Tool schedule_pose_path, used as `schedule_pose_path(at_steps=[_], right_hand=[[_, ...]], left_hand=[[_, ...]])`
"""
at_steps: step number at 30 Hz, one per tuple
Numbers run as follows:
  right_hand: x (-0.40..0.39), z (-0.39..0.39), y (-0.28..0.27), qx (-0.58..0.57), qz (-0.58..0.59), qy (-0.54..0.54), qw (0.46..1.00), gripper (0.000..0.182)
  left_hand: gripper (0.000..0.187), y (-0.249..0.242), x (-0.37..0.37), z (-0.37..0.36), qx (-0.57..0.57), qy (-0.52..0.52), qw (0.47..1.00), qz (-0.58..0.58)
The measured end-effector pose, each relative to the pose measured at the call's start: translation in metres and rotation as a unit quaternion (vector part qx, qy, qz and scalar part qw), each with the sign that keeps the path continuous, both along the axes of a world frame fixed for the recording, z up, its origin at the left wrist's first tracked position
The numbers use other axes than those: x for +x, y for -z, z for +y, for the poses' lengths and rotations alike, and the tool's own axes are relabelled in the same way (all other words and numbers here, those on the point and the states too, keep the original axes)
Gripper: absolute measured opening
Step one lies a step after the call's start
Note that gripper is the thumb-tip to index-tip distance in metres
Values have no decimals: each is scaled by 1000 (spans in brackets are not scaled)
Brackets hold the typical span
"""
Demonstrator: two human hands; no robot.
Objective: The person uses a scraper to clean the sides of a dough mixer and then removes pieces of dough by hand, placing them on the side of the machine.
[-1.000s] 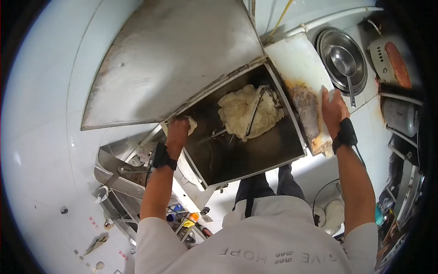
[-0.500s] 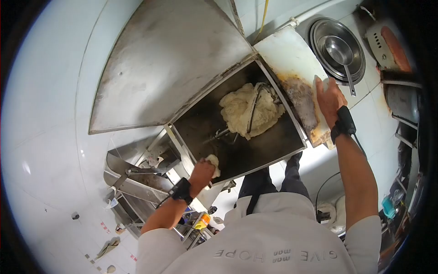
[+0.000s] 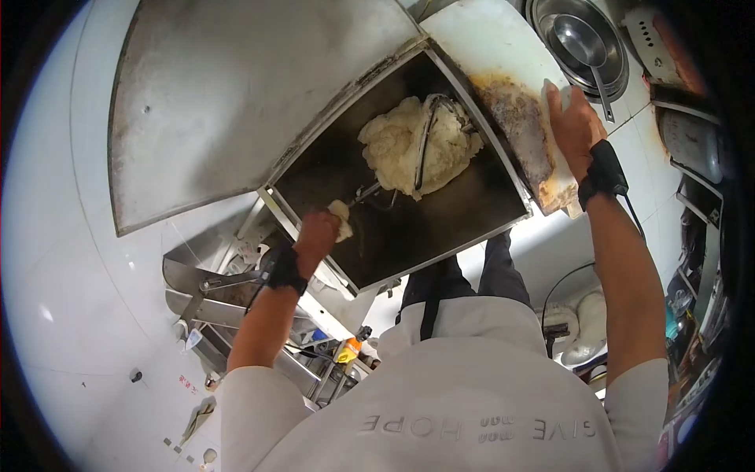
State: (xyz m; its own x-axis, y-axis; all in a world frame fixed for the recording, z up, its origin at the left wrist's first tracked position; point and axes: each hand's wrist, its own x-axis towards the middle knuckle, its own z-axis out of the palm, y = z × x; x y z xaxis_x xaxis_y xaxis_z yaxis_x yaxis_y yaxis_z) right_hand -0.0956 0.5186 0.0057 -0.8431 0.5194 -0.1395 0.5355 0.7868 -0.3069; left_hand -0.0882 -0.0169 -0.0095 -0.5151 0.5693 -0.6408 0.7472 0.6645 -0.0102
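Observation:
Inside the dough mixer's tub (image 3: pixel 442 252) a large pale mass of dough (image 3: pixel 393 145) clings around the metal mixing bar (image 3: pixel 425 148). At the tub's left side, my left hand (image 3: pixel 316 236) is closed on a small piece of dough (image 3: pixel 341 221); its fingertips are partly hidden. The piece is apart from the large mass. My right hand (image 3: pixel 574 126) rests with fingers stretched on the edge of the white, rust-stained housing (image 3: pixel 487 39) to the right of the tub, and holds nothing.
The tub's big metal lid (image 3: pixel 236 94) stands raised at the left. Nested metal bowls (image 3: pixel 541 17) with a ladle (image 3: pixel 580 39) sit beyond the housing. Below left is a metal chute-like part (image 3: pixel 185 275), with a yellow-and-orange bottle (image 3: pixel 351 347) nearby. Shelving lines the right side.
My left hand has moved along the tub's left side, away from my body, still with the small dough piece. The whole view has shifted a little. My right hand stays on the housing.

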Motion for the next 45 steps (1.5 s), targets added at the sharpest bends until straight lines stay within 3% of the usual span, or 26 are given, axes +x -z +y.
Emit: schedule_pose_path(at_steps=[3, 6, 8, 9, 12, 13, 17, 25, 32, 34, 38, 40, 41, 42, 45], right_hand=[[-1, 1, 0, 1, 0, 6, 1000, 59], [-1, -1, 0, 6, -4, 15, 1000, 60], [0, -2, -1, 6, -10, 21, 1000, 61], [0, -2, -2, 4, -10, 20, 1000, 62], [-1, -1, -6, -3, -12, 20, 1000, 62], [-2, -1, -5, -12, -14, 21, 1000, 62], [-2, 1, -5, -32, -18, 18, 999, 63], [-4, 0, -7, -31, -26, 18, 999, 59], [-2, -1, 2, -2, 0, 11, 1000, 58], [-1, 0, 0, -4, 9, 4, 1000, 58], [-6, -5, -17, -16, -24, 28, 999, 57], [-4, -8, -20, -27, -35, 26, 999, 56], [-6, -5, -18, -11, -30, 23, 999, 55], [-4, -6, -13, 0, -29, 21, 999, 55], [-5, -5, -13, 1, -20, 19, 1000, 55]], left_hand=[[6, 12, 29, 13, 42, 18, 998, -54], [9, -1, 53, 39, -5, 1, 997, -83], [14, 15, 75, 32, 5, -127, 968, -218], [19, 41, 91, 12, 61, -110, 971, -204], [20, 17, 76, 27, 69, -111, 959, -253], [19, 50, 86, 0, 45, -107, 957, -267], [15, 42, 68, 28, 98, -122, 954, -255], [14, 84, 15, 76, 32, -7, 976, -217], [18, 27, 26, 67, -5, 91, 974, -209], [20, 26, 41, 47, 24, -126, 935, -332], [25, -7, 50, 26, 24, -162, 898, -408], [18, -32, 61, 31, 118, -236, 890, -373], [16, -16, 73, 32, 208, -236, 891, -326], [16, 4, 79, 31, 215, -236, 890, -327], [13, 38, 84, 50, 134, -235, 917, -293]])
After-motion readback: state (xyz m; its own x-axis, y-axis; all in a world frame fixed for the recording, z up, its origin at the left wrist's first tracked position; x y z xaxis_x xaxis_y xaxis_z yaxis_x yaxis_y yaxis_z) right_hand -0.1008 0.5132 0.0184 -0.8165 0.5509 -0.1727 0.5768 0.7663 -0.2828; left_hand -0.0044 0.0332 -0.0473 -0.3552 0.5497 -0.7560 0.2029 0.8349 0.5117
